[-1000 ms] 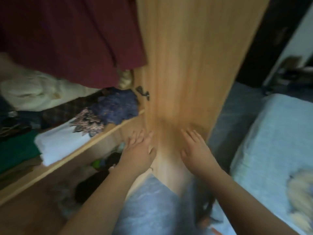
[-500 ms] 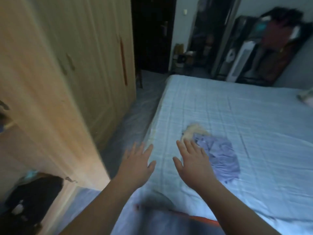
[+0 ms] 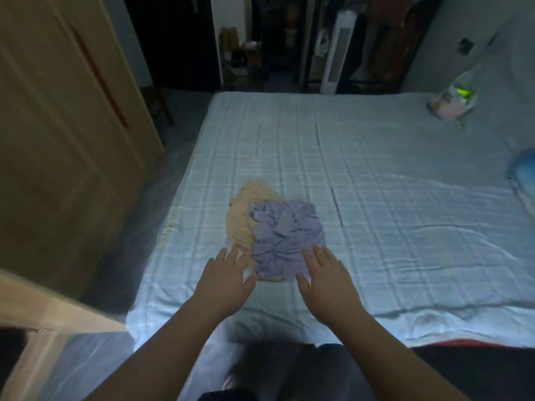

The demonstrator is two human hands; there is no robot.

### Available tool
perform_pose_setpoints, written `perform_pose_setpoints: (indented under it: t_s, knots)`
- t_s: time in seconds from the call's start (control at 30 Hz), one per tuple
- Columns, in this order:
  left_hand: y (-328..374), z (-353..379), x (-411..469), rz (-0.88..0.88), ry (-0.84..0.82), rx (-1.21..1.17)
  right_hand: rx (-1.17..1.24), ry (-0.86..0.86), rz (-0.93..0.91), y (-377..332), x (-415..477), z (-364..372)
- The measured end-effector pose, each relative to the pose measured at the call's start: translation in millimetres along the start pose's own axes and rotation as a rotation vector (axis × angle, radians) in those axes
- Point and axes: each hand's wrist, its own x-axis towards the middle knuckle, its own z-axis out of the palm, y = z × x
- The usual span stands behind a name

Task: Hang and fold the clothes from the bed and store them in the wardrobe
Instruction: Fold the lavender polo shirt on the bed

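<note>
Now the view faces the bed [image 3: 376, 175], which fills centre and right of frame; a second ago it faced the wardrobe [image 3: 58, 125] shelves, now only doors at the left edge. Judged: one storing trip is done and the next pick-up begins. A crumpled purple garment [image 3: 286, 238] lies left of centre on the sheet, overlapping a beige garment [image 3: 240, 218] whose long axis runs toward upper frame, tilted slightly right. Left hand [image 3: 224, 280] and right hand [image 3: 327, 280] are both spread wide and empty at the heap's near edge; contact cannot be told
</note>
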Motion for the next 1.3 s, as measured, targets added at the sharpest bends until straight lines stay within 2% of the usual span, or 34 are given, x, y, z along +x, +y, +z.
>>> perform_pose_setpoints:
  t_s: [0.2,0.43,0.53,0.7,0.83,0.93,1.0,1.13,1.3]
  knots:
    - [10,24,62,0.034,-0.046,0.019,0.069,-0.035,0.028,23,42,25]
    - [-4,53,157,0.005,-0.088,-0.219,0.107,-0.174,0.025,43,147,51]
    - [-18,59,210,-0.029,-0.144,-0.283,0.201,-0.260,0.090,51,205,68]
    - [-40,76,309,-0.084,-0.293,-0.310,0.398,-0.411,0.336,66,296,107]
    - [-48,101,370,-0.119,-0.325,-0.416,0.446,-0.524,0.397,81,342,142]
    - [-56,133,400,-0.232,-0.381,-0.446,0.437,-0.585,0.395,94,367,169]
    - [-58,149,410,-0.279,-0.413,-0.424,0.427,-0.589,0.377,103,386,187]
    - [-51,165,428,-0.180,-0.439,-0.462,0.399,-0.573,0.426,110,430,209]
    - [-49,179,471,-0.168,-0.428,-0.512,0.668,-0.447,0.732,100,461,236]
